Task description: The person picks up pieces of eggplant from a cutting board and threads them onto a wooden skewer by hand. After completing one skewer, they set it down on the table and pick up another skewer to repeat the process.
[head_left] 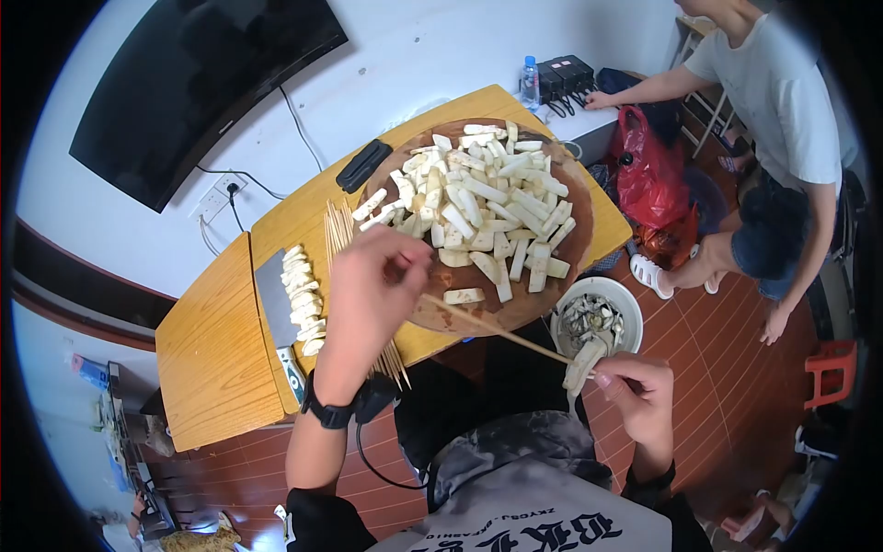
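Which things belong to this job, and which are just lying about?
Likely the job's:
thin wooden skewer
heaped pale cut pieces
round brown wooden board
thin bundled wooden sticks
round white bucket, perhaps for scraps

Likely just lying about:
oblong black object
clear plastic bottle
shiny red plastic bag
red plastic stool

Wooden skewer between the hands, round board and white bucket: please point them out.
Wooden skewer (497, 328), head view: middle of bare shaft.
Round board (529, 308), head view: bare lower part.
White bucket (633, 315), head view: inner right wall.
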The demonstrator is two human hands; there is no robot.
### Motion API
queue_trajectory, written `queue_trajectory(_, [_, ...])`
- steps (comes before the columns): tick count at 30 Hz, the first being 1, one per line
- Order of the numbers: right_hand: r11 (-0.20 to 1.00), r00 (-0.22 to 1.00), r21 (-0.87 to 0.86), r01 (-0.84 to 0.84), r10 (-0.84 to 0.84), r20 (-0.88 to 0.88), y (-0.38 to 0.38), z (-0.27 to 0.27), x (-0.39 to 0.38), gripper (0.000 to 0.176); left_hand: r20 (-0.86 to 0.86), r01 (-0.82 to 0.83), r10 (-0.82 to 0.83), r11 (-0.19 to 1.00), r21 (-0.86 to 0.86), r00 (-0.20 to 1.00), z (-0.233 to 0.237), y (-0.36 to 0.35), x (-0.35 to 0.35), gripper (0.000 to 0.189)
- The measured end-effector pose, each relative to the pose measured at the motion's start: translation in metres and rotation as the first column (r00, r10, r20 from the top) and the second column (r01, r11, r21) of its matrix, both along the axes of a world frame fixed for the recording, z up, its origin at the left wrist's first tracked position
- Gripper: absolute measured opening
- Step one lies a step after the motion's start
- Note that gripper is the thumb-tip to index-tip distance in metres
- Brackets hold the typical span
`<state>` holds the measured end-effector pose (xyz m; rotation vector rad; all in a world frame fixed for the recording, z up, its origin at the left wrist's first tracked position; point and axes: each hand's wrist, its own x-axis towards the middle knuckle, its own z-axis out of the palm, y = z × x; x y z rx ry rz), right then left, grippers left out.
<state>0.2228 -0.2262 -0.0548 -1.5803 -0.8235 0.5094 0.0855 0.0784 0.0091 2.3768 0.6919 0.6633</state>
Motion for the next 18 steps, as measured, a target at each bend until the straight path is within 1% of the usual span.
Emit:
queue_trajectory(1, [1.000, 1.000, 0.012, 0.025, -0.025, -0.010, -0.001, -0.002, 0.001, 0.009, -0.007, 0.092, -0.093, 0.992, -0.089, 0.996, 0.000, -0.006, -0.002, 0.016])
queue_trajectory(4, [0.996, 0.996, 0.057, 0.068, -0.065, -0.061, 0.000, -0.001, 0.000, 0.008, -0.152, 0.214, -0.221, 0.975, -0.059, 0.963, 0.008, -0.025, -0.002, 0.016])
queue_trajectory(7, [0.998, 0.995, 0.041, 0.056, -0.053, -0.090, 0.001, -0.001, -0.001, 0.008, -0.106, 0.215, -0.219, 0.976, -0.041, 0.970, -0.001, -0.026, -0.002, 0.018])
queue_trajectory(10, [0.998, 0.996, 0.026, 0.050, -0.048, -0.074, -0.001, -0.003, -0.002, 0.008, -0.248, 0.100, -0.140, 0.981, -0.167, 0.959, 0.011, -0.028, -0.005, 0.022])
queue_trajectory(13, [1.000, 0.999, -0.017, 0.014, -0.014, -0.044, -0.002, -0.001, -0.001, 0.009, -0.029, 0.079, -0.089, 0.965, -0.251, 0.996, 0.008, -0.029, -0.014, 0.022])
queue_trajectory(15, [1.000, 0.999, -0.017, -0.007, 0.007, -0.033, -0.001, -0.002, -0.001, 0.010, 0.073, 0.060, -0.036, 0.927, -0.370, 0.997, 0.001, -0.024, -0.025, 0.023])
queue_trajectory(16, [1.000, 0.999, -0.018, -0.018, 0.018, -0.027, -0.001, -0.003, -0.002, 0.010, 0.121, 0.056, -0.004, 0.902, -0.428, 0.993, -0.001, -0.023, -0.030, 0.023])
queue_trajectory(18, [0.999, 0.999, -0.036, -0.035, 0.034, -0.040, 0.002, -0.001, -0.003, 0.010, 0.192, 0.050, 0.082, 0.802, -0.596, 0.978, 0.002, -0.026, -0.040, 0.023])
